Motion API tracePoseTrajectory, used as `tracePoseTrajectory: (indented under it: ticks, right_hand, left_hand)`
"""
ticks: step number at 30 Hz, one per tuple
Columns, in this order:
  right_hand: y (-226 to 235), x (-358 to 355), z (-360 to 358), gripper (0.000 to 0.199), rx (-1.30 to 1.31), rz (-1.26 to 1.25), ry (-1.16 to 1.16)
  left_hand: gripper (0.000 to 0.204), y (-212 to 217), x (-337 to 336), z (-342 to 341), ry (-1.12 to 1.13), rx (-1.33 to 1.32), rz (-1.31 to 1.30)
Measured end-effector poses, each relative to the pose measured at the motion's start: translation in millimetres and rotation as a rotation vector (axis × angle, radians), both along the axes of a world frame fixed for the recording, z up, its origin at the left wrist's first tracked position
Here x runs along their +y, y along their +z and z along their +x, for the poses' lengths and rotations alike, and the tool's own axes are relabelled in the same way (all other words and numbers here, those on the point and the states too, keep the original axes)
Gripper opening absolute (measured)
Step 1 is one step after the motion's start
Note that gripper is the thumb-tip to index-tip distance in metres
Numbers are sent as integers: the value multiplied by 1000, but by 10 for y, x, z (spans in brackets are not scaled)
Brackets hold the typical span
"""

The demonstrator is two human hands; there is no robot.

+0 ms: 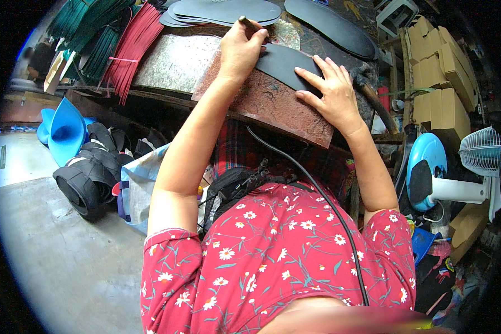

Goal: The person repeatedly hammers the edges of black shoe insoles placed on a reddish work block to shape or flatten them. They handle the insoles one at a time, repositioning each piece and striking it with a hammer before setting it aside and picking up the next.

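Left hand (240, 50) gripping slim cutting tool (250, 25); right hand (329, 92) spread flat, steadying dark flat rubber sheet (284, 64) on counter (273, 108).

A flat black sheet (284, 65) lies on a mottled reddish-brown board (273, 103), pinned under spread fingers; a slim dark tool (249, 24) stands tilted at its far edge.

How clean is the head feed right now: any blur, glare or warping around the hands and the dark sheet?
Head view: the left hand, right hand and dark sheet are sharp and evenly lit, without glare; fisheye bends the board edges; black vignette at the rim; a blurred patch at bottom centre.
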State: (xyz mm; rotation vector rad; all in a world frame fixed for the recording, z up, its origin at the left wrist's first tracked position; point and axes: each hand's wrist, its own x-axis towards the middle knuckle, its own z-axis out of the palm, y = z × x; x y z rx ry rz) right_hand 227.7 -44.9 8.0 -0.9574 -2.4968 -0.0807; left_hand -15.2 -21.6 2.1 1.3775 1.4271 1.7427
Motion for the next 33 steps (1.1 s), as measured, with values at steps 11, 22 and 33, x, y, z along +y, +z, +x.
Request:
tracePoseTrajectory:
  ticks: [11,22,33]
  right_hand:
    - [-78,351,1142,42,-81,-187,-599]
    - [713,239,794,34,909,-452,-4]
    - [314,238,231,41,290,-355,-344]
  left_hand:
    - [15,-81,10,29,-40,-27,-67]
    - [16,40,-27,141,109,563,87]
    - [11,-2,20,219,229,557,17]
